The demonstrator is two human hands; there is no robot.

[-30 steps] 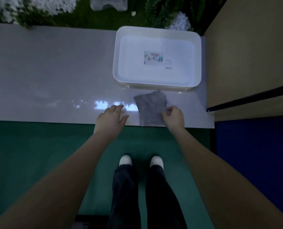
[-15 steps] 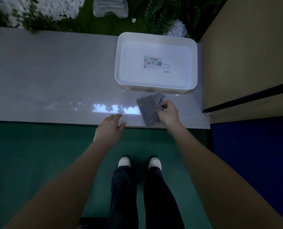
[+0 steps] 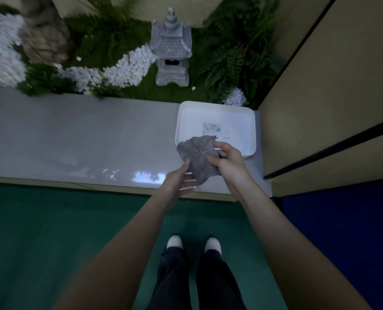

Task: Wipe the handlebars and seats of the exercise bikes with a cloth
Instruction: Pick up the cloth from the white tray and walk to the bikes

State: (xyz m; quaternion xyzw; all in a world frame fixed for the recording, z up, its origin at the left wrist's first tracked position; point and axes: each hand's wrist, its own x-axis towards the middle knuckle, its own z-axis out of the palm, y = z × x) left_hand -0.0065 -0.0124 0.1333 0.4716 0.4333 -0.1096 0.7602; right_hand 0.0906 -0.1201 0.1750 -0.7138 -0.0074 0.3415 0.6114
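A grey cloth [image 3: 197, 154] hangs in the air above the glossy white ledge [image 3: 74, 144], held between both hands. My right hand [image 3: 227, 161] grips its upper right edge with fingers closed on the fabric. My left hand [image 3: 179, 183] is under the cloth's lower left side, thumb pressed on top of it and fingers spread beneath. No exercise bike, handlebar or seat is in view.
A white plastic tray [image 3: 250, 130] sits on the ledge's right end, behind the cloth. Beyond the ledge lies a small garden with a stone lantern [image 3: 171, 48], white pebbles and ferns. A beige wall with a black rail [image 3: 333, 144] stands at right. Green floor underfoot.
My right hand has lifted the cloth off the ledge. My left hand has come up and taken hold of its lower edge. The view has tilted up toward the garden.
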